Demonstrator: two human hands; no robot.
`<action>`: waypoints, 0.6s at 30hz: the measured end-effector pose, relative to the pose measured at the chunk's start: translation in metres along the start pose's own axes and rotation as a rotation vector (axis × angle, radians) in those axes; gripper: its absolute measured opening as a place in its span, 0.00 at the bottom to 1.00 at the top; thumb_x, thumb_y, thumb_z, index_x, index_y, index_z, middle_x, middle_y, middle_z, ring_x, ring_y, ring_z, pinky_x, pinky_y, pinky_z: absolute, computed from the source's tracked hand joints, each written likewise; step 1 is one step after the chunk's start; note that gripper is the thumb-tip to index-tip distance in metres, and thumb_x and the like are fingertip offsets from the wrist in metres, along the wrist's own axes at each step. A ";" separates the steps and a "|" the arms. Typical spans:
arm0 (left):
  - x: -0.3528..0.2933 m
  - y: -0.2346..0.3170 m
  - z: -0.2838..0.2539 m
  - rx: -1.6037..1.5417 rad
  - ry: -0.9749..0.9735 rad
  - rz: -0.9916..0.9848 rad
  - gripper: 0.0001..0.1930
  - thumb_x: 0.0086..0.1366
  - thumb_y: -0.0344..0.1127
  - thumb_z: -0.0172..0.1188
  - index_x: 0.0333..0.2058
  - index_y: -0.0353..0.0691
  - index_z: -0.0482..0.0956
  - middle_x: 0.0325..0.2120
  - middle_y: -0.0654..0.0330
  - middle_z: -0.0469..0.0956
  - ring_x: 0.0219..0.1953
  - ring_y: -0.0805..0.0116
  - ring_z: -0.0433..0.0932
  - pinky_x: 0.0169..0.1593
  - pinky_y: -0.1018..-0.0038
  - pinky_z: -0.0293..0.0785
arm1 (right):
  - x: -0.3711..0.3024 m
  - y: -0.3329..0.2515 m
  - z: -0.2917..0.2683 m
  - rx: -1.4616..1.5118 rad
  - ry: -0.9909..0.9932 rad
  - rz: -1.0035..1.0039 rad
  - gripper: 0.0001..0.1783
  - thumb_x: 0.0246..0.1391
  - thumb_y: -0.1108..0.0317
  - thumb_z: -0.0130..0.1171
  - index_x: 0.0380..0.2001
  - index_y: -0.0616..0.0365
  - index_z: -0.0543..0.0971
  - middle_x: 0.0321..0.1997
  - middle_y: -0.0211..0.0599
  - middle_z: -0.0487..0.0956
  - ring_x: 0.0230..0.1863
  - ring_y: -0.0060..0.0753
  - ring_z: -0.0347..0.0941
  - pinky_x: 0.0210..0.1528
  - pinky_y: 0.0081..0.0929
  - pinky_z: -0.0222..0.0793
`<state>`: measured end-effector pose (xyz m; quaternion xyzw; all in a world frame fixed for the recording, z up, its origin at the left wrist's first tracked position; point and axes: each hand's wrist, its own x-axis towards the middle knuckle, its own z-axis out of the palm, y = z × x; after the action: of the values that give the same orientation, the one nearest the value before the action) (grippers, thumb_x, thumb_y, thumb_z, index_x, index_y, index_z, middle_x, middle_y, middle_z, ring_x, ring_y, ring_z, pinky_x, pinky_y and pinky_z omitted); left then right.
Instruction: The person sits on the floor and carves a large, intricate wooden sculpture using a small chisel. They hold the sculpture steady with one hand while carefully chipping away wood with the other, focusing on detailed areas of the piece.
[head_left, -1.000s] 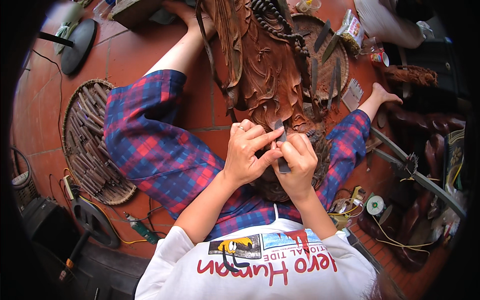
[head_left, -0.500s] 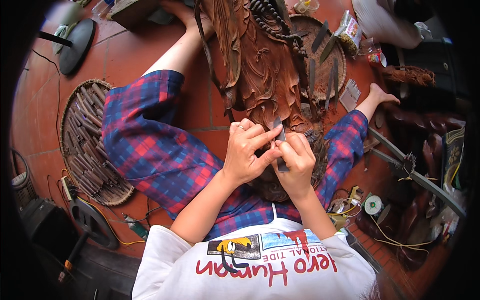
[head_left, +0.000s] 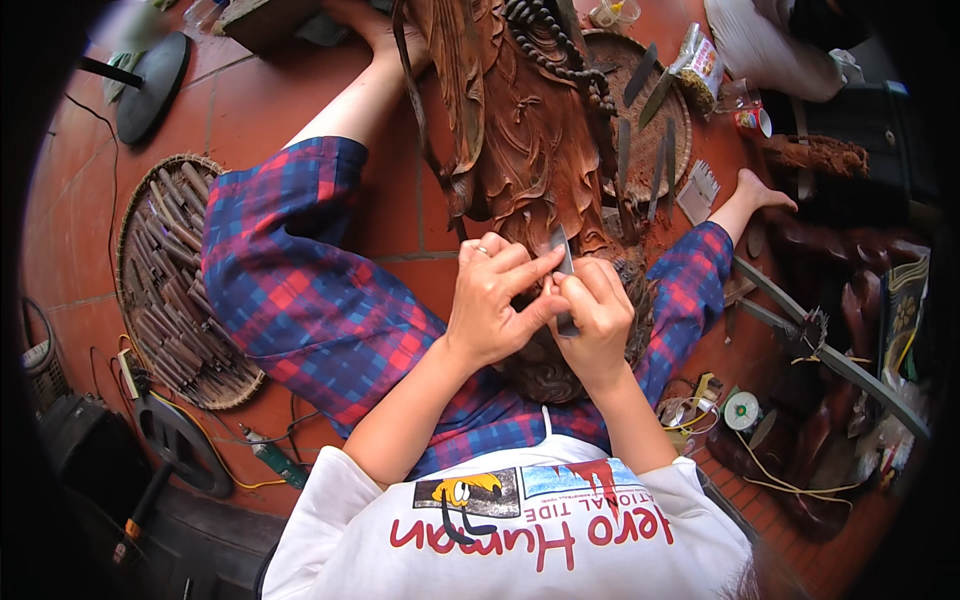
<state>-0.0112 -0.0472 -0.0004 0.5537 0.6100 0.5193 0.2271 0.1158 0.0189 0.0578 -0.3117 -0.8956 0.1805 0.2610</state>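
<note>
A carved brown wooden statue (head_left: 530, 150) with draped folds and a string of dark beads lies between my legs. Over its near part, my right hand (head_left: 597, 318) is closed around a narrow flat metal blade (head_left: 565, 250), possibly a scraper or file. My left hand (head_left: 495, 300) wears a ring and pinches at the same blade, its index fingertip resting on the blade's side near the wood. The blade's upper end shows above the fingers and a short piece below them; its working edge against the carving is hard to make out.
To the left, a round woven tray (head_left: 185, 290) holds many chisel-like tools. Another woven tray (head_left: 675, 145) with flat blades stands beyond the statue at right. A green power tool (head_left: 275, 457) lies near my left side. Metal bars (head_left: 840, 360) and cords sit at right.
Both hands stay on the blade over the same part of the carving. The blade and right hand have shifted very slightly, and the view has moved a little.
</note>
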 end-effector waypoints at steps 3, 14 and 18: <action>0.001 0.002 -0.003 -0.037 -0.036 -0.010 0.29 0.61 0.62 0.62 0.46 0.41 0.87 0.23 0.63 0.72 0.32 0.63 0.67 0.44 0.65 0.57 | 0.001 -0.003 -0.010 -0.004 -0.080 0.064 0.09 0.45 0.78 0.66 0.23 0.62 0.73 0.27 0.42 0.70 0.33 0.49 0.72 0.34 0.42 0.70; 0.007 0.000 -0.009 -0.012 0.002 -0.035 0.28 0.59 0.60 0.65 0.46 0.41 0.87 0.22 0.63 0.69 0.32 0.63 0.66 0.44 0.65 0.57 | 0.008 -0.003 -0.002 -0.013 0.012 0.005 0.09 0.45 0.77 0.67 0.23 0.62 0.74 0.26 0.42 0.70 0.32 0.48 0.72 0.35 0.40 0.71; -0.003 0.006 -0.003 -0.042 -0.047 -0.044 0.28 0.59 0.60 0.65 0.46 0.41 0.87 0.23 0.63 0.71 0.32 0.64 0.67 0.44 0.65 0.57 | -0.006 0.000 -0.007 -0.003 -0.074 0.068 0.09 0.44 0.77 0.67 0.25 0.62 0.74 0.28 0.43 0.70 0.34 0.50 0.72 0.36 0.41 0.71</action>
<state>-0.0103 -0.0525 0.0053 0.5474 0.6054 0.5137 0.2645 0.1241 0.0163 0.0615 -0.3353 -0.8938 0.1995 0.2210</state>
